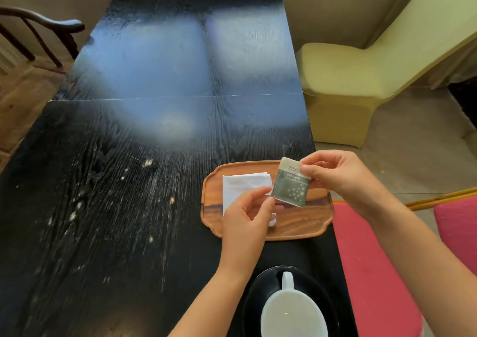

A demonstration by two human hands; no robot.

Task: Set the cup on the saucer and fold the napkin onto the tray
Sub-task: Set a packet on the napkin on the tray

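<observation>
While both hands (pixel 281 194) pinch packet (pixel 291 185), napkin (pixel 245 182) beneath on tray (pixel 304 223), cup (pixel 291 311) nearer

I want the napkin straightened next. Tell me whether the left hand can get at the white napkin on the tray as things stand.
Probably yes. The left hand hovers right over the white napkin on the tray, with nothing between them. But it is pinching a corner of the grey packet, shared with the right hand, so it must let go first.

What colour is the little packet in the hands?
The packet is grey-green with white star-like dots and a pale beige top, seen from the head camera.
</observation>
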